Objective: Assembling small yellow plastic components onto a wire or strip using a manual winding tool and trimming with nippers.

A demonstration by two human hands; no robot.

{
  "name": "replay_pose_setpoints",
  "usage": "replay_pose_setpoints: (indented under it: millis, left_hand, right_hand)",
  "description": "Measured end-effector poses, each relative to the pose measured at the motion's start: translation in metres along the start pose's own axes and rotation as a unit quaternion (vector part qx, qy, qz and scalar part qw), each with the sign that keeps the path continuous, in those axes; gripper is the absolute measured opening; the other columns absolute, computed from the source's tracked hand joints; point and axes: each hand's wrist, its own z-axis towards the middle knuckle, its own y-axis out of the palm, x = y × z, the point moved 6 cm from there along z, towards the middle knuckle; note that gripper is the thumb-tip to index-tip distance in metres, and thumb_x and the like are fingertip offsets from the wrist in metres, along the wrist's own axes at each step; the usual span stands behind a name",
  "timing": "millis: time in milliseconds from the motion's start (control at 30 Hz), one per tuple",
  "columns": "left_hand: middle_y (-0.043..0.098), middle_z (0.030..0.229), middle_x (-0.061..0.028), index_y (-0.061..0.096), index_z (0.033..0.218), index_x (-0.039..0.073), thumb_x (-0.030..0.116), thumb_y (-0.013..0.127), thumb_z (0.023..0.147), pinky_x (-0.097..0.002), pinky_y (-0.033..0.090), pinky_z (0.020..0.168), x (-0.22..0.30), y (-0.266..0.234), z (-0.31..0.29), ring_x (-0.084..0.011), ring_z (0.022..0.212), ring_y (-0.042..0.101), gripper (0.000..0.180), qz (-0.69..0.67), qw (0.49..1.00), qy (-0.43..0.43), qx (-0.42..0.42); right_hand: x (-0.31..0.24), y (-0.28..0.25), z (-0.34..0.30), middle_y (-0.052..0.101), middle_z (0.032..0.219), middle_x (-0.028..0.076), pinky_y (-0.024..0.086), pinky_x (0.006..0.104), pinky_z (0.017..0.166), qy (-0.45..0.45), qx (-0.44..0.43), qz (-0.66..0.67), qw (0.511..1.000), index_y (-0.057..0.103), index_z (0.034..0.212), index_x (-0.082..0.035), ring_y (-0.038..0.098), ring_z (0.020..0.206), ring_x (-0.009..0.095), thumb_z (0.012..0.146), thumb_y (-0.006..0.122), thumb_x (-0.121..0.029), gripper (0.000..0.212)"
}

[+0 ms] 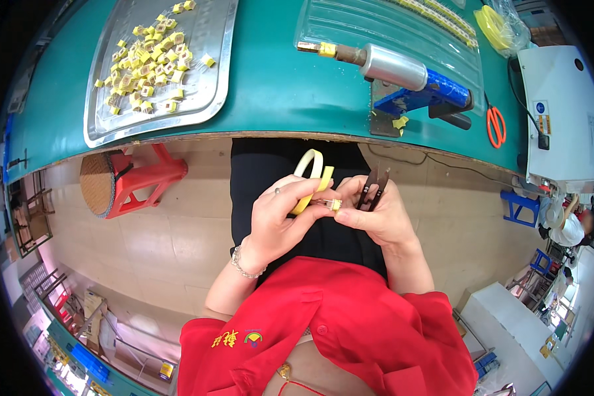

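Close together above the lap, both hands were occupied. The left hand (280, 212) grasped a roll of yellow tape (326, 176), its loop rising beyond the fingers, while its thumb and fingertips pinched the thin leads of a small yellow component (336, 204). That component sat between the two hands, the right hand's (388, 221) thumb and fingertips touching its other side. Dark tweezers (379, 191) were also tucked between the right hand's fingers, tips pointing forward.

Just beyond the hands ran the front edge of a green table (280, 99). Ahead and left of the left hand lay a metal tray (208, 92) with a loose heap of yellow components (148, 69). Ahead of the right hand, a blue fixture with a silver cylinder (395, 66) stood in the way of a clear plastic tray (350, 26) behind it; yellow scraps (400, 123) lay at its base. Farther right came orange-handled scissors (497, 127) and a white machine (561, 99). A red stool (152, 181) stood on the floor well left of the left hand, a blue stool (523, 206) well right of the right.
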Motion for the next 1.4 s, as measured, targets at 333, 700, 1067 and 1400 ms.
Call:
replay_pose_setpoints:
  millis: [333, 700, 1067, 1400]
  left_hand:
    - [0.063, 0.087, -0.0127, 0.053, 0.106, -0.006, -0.008, 0.066, 0.074, -0.0248, 0.052, 0.068, -0.016, 0.003, -0.009, -0.0183, 0.081, 0.064, 0.035, -0.115, 0.990, -0.082, 0.013]
    - [0.066, 0.087, -0.0132, 0.055, 0.104, -0.001, -0.002, 0.073, 0.069, -0.0283, 0.050, 0.068, 0.001, 0.000, -0.001, -0.0209, 0.078, 0.063, 0.039, -0.035, 0.999, -0.012, 0.017]
    - [0.062, 0.096, -0.0138, 0.053, 0.107, -0.002, -0.003, 0.073, 0.069, -0.0263, 0.051, 0.070, -0.009, 0.004, -0.009, -0.0189, 0.082, 0.064, 0.043, -0.052, 0.995, -0.078, 0.016]
    - [0.066, 0.079, -0.0066, 0.058, 0.100, 0.001, 0.016, 0.082, 0.060, -0.0262, 0.048, 0.061, -0.002, -0.002, -0.007, -0.0181, 0.070, 0.061, 0.049, 0.026, 0.995, -0.024, 0.093]
  right_hand:
    - [0.000, 0.003, -0.002, 0.058, 0.072, 0.000, 0.038, 0.0181, 0.058, -0.008, -0.002, 0.052, 0.999, 0.063, 0.088, 0.002, 0.050, 0.064, 0.004, 0.076, 0.071, -0.010, 0.019]
    - [0.001, 0.002, -0.005, 0.060, 0.075, 0.004, 0.038, 0.0186, 0.056, -0.008, 0.031, 0.014, 0.999, 0.060, 0.084, 0.004, 0.052, 0.064, 0.005, 0.072, 0.068, -0.005, 0.016]
    - [-0.003, 0.002, -0.007, 0.061, 0.081, 0.007, 0.044, 0.0185, 0.060, -0.051, 0.041, -0.076, 0.995, 0.060, 0.089, 0.008, 0.057, 0.070, 0.008, 0.076, 0.062, -0.001, 0.016]
    - [-0.011, 0.006, -0.003, 0.061, 0.085, 0.009, 0.050, 0.0251, 0.069, -0.109, 0.021, 0.002, 0.994, 0.061, 0.096, 0.005, 0.062, 0.080, 0.015, 0.082, 0.061, 0.001, 0.015]
